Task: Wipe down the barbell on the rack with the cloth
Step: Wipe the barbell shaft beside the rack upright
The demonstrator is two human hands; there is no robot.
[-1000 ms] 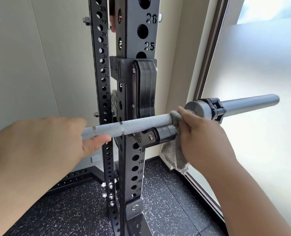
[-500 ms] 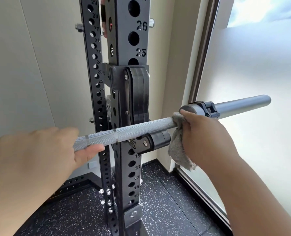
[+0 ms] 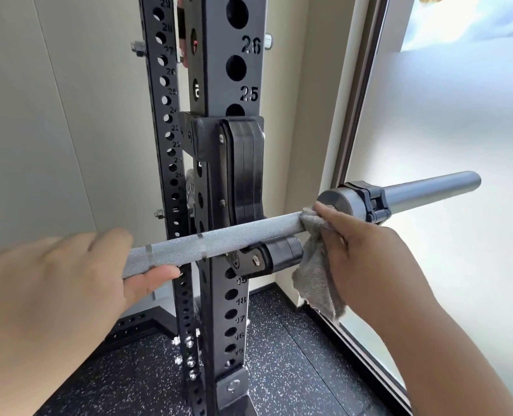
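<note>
A knurled steel barbell (image 3: pixel 234 238) lies across a black hook on the rack upright (image 3: pixel 219 295), its smooth sleeve and black collar reaching out to the right. My left hand (image 3: pixel 69 283) grips the shaft left of the upright, thumb underneath. My right hand (image 3: pixel 366 259) holds a grey cloth (image 3: pixel 315 280) wrapped round the shaft just inside the sleeve's shoulder. The cloth's loose end hangs below the bar.
The black rack upright with numbered holes stands right behind the bar. A frosted glass panel (image 3: pixel 444 145) and its dark frame run along the right. Beige wall (image 3: pixel 54 130) is at the left. Speckled black rubber floor (image 3: pixel 279 370) lies below.
The view has shifted a little, so the rack sits lower and further left. My right hand with the cloth stays at the shaft's end by the sleeve; my left hand keeps its grip.
</note>
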